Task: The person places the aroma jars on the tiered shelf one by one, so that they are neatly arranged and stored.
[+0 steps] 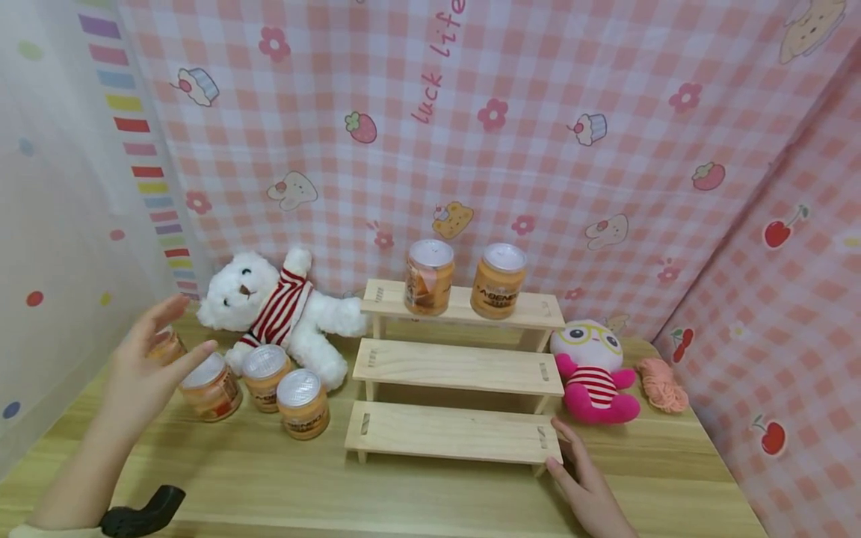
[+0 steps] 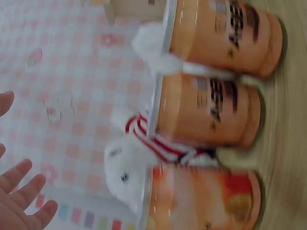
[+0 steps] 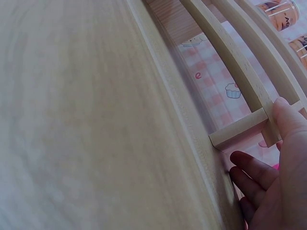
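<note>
- While hovering above the tabletop (image 1: 403,501), has the fingers of the left hand (image 1: 139,379) spread, thumb well apart, gripping nothing.
- From those fingers, finds the nearest silver-lidded orange jar (image 1: 215,397) just beside the thumb, toward 4 o'clock of the palm, upright, long axis vertical; also a second jar (image 1: 171,348), partly hidden, at 1 o'clock.
- Farther out, toward 3 o'clock, shows a third jar (image 1: 265,381) and a fourth jar (image 1: 304,411), both upright before the white teddy bear (image 1: 282,306).
- Beyond these, has the three-tier wooden stand (image 1: 451,433), long axis running 9 to 3 o'clock, carrying a fifth jar (image 1: 429,288) and a sixth jar (image 1: 498,290) on top.
- At the stand's right end, pinches the bottom tier with the right hand (image 1: 590,489), well apart from the four tabletop jars, leaving the left nearer.
</note>
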Demonstrator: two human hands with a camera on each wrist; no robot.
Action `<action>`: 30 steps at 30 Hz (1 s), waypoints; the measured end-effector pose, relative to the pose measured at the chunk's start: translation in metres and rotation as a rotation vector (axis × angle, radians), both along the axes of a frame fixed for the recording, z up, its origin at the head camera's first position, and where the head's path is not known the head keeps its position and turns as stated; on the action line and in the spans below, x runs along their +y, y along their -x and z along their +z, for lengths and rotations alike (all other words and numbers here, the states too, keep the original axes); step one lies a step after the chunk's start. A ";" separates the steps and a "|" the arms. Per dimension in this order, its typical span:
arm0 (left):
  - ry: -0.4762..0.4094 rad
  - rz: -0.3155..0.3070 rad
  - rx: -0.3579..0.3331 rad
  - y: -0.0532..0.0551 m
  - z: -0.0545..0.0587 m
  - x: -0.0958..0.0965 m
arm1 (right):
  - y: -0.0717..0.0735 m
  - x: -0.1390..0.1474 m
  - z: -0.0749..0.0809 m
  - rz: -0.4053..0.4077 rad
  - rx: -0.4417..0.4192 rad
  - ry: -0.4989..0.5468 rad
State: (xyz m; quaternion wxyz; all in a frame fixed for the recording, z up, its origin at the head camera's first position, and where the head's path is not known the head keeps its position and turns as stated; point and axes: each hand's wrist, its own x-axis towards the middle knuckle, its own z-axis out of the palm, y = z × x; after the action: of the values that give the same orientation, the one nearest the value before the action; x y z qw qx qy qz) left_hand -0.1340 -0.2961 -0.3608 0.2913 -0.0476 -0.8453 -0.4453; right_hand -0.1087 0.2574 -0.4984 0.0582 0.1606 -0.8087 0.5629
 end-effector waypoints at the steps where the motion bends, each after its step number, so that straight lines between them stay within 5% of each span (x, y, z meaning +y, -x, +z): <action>1: 0.003 0.019 -0.009 0.000 -0.001 -0.005 | 0.000 0.000 0.000 -0.003 0.000 -0.004; 9: -0.012 0.087 -0.111 -0.002 -0.005 -0.038 | -0.001 0.000 0.000 -0.025 -0.010 -0.026; 18: -0.023 0.139 -0.169 0.002 -0.024 -0.063 | -0.001 0.001 -0.001 -0.047 -0.032 -0.052; 30: -0.018 0.123 -0.286 0.017 -0.043 -0.091 | -0.001 0.000 0.001 -0.040 -0.020 -0.051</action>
State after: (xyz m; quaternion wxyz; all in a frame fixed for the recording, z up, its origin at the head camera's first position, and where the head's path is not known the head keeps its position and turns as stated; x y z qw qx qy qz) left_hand -0.1515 -0.3867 -0.4037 0.1951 0.0706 -0.8755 -0.4364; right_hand -0.1077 0.2573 -0.4974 0.0572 0.1400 -0.8263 0.5425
